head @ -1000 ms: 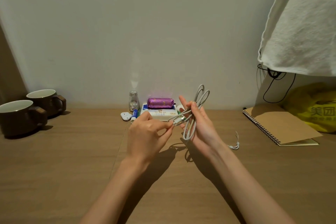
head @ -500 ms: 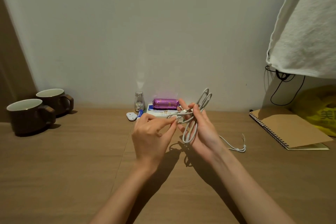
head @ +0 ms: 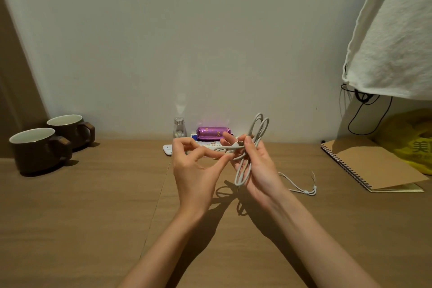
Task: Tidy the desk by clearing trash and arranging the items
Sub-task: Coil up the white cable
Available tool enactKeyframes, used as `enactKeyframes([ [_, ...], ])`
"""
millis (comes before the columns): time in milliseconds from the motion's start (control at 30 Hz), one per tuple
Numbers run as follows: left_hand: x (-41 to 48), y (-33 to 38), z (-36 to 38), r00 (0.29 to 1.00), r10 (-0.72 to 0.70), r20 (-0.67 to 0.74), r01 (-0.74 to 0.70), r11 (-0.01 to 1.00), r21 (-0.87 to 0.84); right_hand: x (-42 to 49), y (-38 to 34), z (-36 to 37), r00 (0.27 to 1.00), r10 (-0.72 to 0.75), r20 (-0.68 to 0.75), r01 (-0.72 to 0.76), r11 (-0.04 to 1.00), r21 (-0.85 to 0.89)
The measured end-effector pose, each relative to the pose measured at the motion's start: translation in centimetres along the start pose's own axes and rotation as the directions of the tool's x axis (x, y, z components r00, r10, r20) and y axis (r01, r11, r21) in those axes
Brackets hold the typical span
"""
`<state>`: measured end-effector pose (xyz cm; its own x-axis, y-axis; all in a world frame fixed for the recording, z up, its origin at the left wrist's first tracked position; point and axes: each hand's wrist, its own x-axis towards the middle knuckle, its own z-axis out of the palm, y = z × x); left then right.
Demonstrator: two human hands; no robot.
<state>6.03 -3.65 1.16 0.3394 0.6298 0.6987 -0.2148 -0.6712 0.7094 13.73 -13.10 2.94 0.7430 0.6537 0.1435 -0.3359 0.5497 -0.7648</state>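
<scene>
A white cable point(head: 257, 128) is folded into long loops above the middle of the wooden desk point(head: 93, 206). My right hand point(head: 259, 170) grips the bundle at its middle, loops sticking out above and below the palm. My left hand point(head: 194, 170) pinches the strand that crosses the bundle, thumb and fingertips touching it. A loose tail of the cable point(head: 301, 188) lies on the desk to the right of my right wrist.
Two brown mugs point(head: 35, 149) stand at the back left. By the wall sit a small glass jar point(head: 179, 127), a purple packet point(head: 213, 133) on a white pack, and a small white object point(head: 167, 149). A spiral notebook point(head: 371, 163), a yellow bag point(head: 416, 140) and a hanging white cloth point(head: 392, 30) are at the right.
My left hand has drawn the crossing strand a little leftward around the bundle, and its fingers have spread. The view has shifted, so the mugs and notebook appear further right.
</scene>
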Motion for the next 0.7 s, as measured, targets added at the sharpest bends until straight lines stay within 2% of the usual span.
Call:
enactKeyframes([
  [100,-0.1,0.1,0.1,0.996,-0.024,0.086,0.029,0.998,-0.055,0.2,0.4,-0.2,1.0,-0.028,-0.008,0.028,0.999,-0.031],
  [300,-0.4,0.1,0.5,0.957,0.094,0.276,-0.091,0.996,-0.026,0.7,0.2,-1.0,0.994,-0.066,-0.085,0.06,0.996,-0.068],
  [367,-0.3,0.0,0.5,0.936,0.106,0.334,-0.106,0.994,-0.019,1.1,-0.3,-1.6,0.986,-0.12,-0.115,0.106,0.988,-0.117],
  [467,0.1,0.2,0.2,0.945,0.085,0.316,-0.072,0.996,-0.051,1.4,-1.4,-2.4,0.975,-0.179,-0.132,0.137,0.95,-0.281],
  [500,0.3,0.1,-0.1,0.951,0.104,0.29,-0.097,0.995,-0.04,1.3,-1.8,-2.7,0.976,-0.183,-0.117,0.129,0.923,-0.362],
  [567,0.9,-0.3,-0.5,0.94,0.241,0.241,-0.263,0.962,0.067,1.3,-2.5,-3.3,0.987,-0.153,-0.057,0.094,0.817,-0.568],
  [633,1.4,-1.2,-0.7,0.87,0.416,0.264,-0.468,0.865,0.181,1.1,-3.1,-3.8,0.997,-0.075,0.009,0.056,0.648,-0.76],
  [700,1.9,-2.2,-0.5,0.768,0.536,0.35,-0.631,0.727,0.271,0.9,-3.3,-4.1,0.996,0.048,0.078,0.042,0.517,-0.855],
])
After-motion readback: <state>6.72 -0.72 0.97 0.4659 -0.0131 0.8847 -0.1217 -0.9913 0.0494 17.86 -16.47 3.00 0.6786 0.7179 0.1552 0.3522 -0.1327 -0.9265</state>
